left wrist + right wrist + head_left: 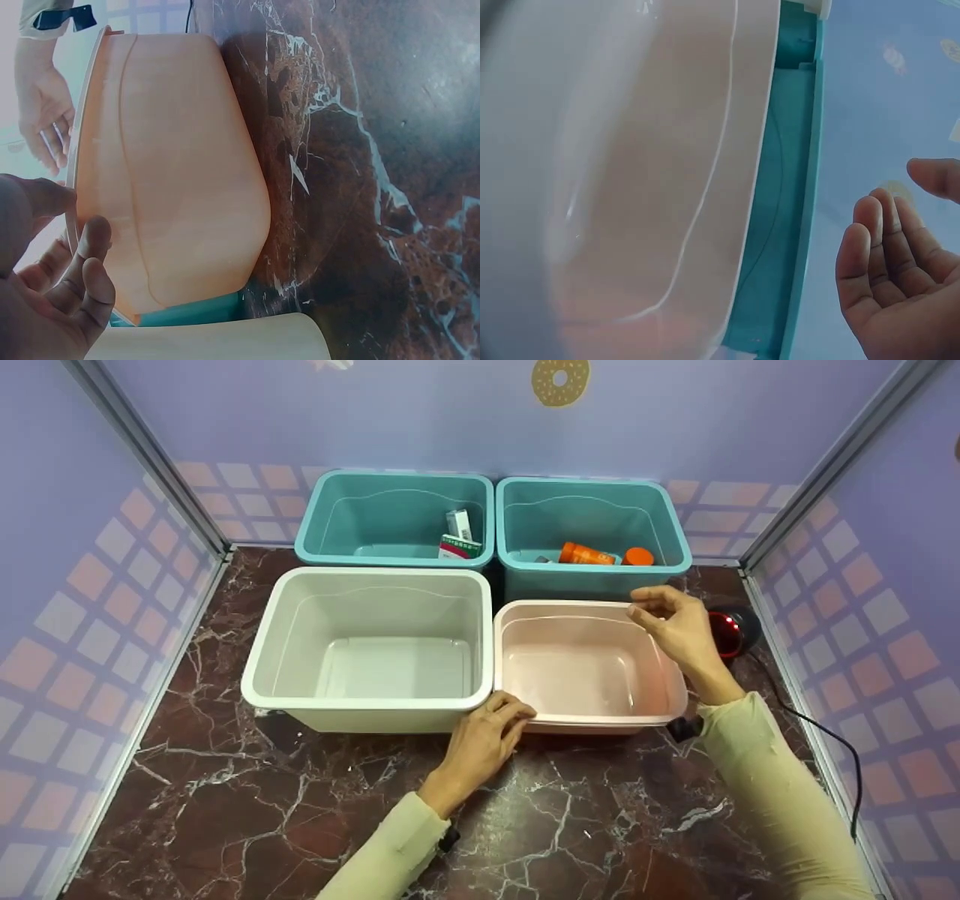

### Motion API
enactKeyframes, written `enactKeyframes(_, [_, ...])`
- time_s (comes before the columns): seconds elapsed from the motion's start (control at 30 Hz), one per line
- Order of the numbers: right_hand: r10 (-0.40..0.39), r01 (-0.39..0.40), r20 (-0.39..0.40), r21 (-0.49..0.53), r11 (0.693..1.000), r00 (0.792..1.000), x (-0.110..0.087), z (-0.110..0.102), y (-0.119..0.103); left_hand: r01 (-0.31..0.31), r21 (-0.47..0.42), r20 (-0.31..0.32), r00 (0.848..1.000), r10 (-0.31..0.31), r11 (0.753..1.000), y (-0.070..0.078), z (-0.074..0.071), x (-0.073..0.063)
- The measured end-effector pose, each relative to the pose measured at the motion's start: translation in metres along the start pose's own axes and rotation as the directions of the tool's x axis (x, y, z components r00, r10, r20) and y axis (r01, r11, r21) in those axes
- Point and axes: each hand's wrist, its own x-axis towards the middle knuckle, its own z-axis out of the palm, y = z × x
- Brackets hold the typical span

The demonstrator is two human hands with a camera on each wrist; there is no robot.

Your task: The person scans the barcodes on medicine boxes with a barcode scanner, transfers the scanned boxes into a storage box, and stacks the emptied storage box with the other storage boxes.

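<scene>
A pale pink plastic bin stands on the dark marbled table, with nothing visible inside it. At its front left corner my left hand pinches the rim; the left wrist view shows the thumb and fingers on either side of that rim. My right hand is held over the bin's back right corner, its fingers loosely bent and nothing in them. From the right wrist, the fingers appear apart from the pink rim, thumb spread away.
Left of the pink bin sits a larger white bin. Behind are two teal bins: the left one holds small medicine boxes, the right one orange containers. A black device glowing red, with a cable, lies at the right wall.
</scene>
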Motion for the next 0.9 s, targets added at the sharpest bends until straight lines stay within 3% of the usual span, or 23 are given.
enactKeyframes(0.7, [0.132, -0.131, -0.037, 0.019, 0.991, 0.991, -0.007, -0.019, 0.05, 0.005, 0.002, 0.005, 1.0, -0.005, 1.0, 0.0, 0.0, 0.0])
enactKeyframes(0.9, [0.183, -0.185, -0.046, -0.049, 0.981, 0.982, -0.007, -0.023, 0.06, -0.004, 0.003, 0.008, 1.0, 0.004, 1.0, 0.0, -0.001, 0.0])
